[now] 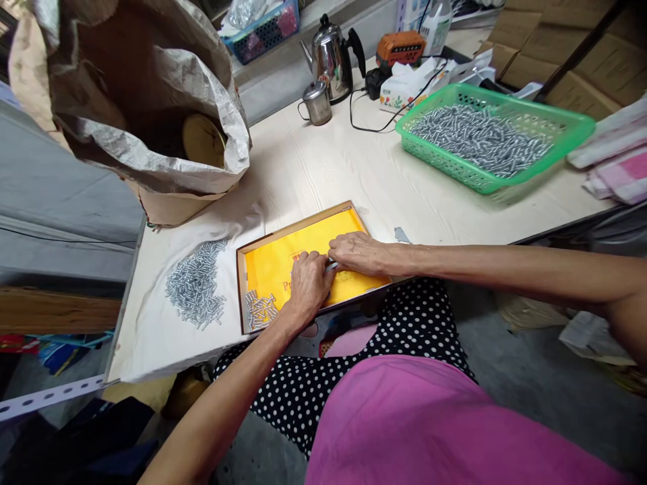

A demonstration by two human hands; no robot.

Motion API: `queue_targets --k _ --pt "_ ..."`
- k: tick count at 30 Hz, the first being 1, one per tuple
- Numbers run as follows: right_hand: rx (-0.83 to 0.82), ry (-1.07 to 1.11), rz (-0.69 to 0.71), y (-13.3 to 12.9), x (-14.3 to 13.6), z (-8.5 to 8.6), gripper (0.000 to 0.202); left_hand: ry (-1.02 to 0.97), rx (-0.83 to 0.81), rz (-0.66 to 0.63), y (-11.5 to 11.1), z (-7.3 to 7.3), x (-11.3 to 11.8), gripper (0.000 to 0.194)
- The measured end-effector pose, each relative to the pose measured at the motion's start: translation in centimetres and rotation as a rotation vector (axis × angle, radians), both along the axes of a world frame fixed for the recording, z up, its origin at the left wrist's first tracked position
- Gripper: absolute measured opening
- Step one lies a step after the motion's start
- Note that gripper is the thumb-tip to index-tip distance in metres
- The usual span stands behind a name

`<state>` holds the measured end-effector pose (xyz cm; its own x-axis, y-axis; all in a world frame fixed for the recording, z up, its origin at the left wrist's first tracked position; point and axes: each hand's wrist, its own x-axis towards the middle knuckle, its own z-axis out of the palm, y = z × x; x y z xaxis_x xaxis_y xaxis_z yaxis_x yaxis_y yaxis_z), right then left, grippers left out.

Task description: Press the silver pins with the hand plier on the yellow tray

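Note:
Over a shallow tray with a yellow lining, my two hands meet near its middle. My left hand is closed, its fingers bent around a small pale piece at the meeting point. My right hand is closed at the same piece, coming in from the right. What exactly the fingertips pinch is too small to make out. Several small metal pins lie in the tray's near left corner. A heap of similar pins rests on a white cloth left of the tray.
A green basket full of metal pins stands at the right. A large open sack stands at the back left. Behind are a steel kettle, a metal cup, an orange battery with a black cable, and a tissue box.

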<state>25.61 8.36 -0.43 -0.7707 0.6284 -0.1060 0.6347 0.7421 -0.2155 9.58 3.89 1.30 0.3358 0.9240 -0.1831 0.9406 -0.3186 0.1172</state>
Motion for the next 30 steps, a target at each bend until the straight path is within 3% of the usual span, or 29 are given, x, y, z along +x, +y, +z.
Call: queue_targets --k 3,6,9,11,14,19,22,25,30 --pt "0.047 0.001 0.003 0.3 0.3 0.4 0.024 -0.057 0.037 -0.001 -0.1 -0.5 -0.6 0.030" --pt "0.083 0.071 0.038 0.8 0.9 0.3 0.050 -0.171 0.144 0.022 -0.7 -0.1 -2.1 0.049" --pt "0.106 0.159 -0.024 0.6 1.2 0.0 0.047 -0.167 0.230 0.183 -1.7 1.1 -4.1 0.032" --pt "0.129 0.191 -0.081 0.0 1.0 -0.1 0.036 -0.080 0.175 0.303 -2.2 1.8 -5.1 0.033" --pt "0.170 0.220 -0.098 -1.5 0.2 -0.3 0.029 -0.025 -0.071 0.437 -2.6 2.1 -5.9 0.039" --pt "0.173 0.200 -0.054 -3.2 -0.8 -1.8 0.017 -0.196 -0.332 0.558 -2.2 0.9 -5.7 0.034" --pt "0.213 0.215 -0.012 -3.2 -0.9 -2.9 0.017 -0.283 -0.387 0.635 -1.8 0.6 -6.0 0.030" --pt "0.270 0.269 0.032 -2.9 -0.7 -3.8 0.018 -0.279 -0.389 0.707 -1.8 1.2 -6.7 0.021" --pt "0.311 0.307 0.028 -2.9 -0.1 -4.9 0.019 -0.041 -0.197 0.624 -3.4 2.8 -8.5 0.017"
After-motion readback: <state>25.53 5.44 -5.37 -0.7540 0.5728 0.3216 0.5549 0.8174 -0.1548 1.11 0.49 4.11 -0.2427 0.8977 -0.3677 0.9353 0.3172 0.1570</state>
